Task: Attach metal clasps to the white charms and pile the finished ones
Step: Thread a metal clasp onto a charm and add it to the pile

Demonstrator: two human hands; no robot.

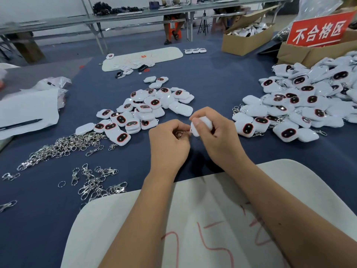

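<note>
My right hand [214,136] grips a white charm [201,125] above the blue table, its face turned away. My left hand [168,140] pinches a small metal clasp [180,134] right beside the charm's loop; the two touch at the fingertips. A heap of white charms without clasps [146,109] lies just beyond my hands. To the right spreads a large pile of charms with clasps on them [301,105]. Loose metal clasps [63,146] are strewn at the left, with a smaller cluster of clasps [98,182] nearer me.
A white foam board [212,219] with red marks lies under my forearms. White paper with a pen [27,115] sits at far left. Cardboard boxes [249,39] and a red sign [318,29] stand at back right. Another white board [143,57] lies across the table. A seated person's legs [173,26] show behind.
</note>
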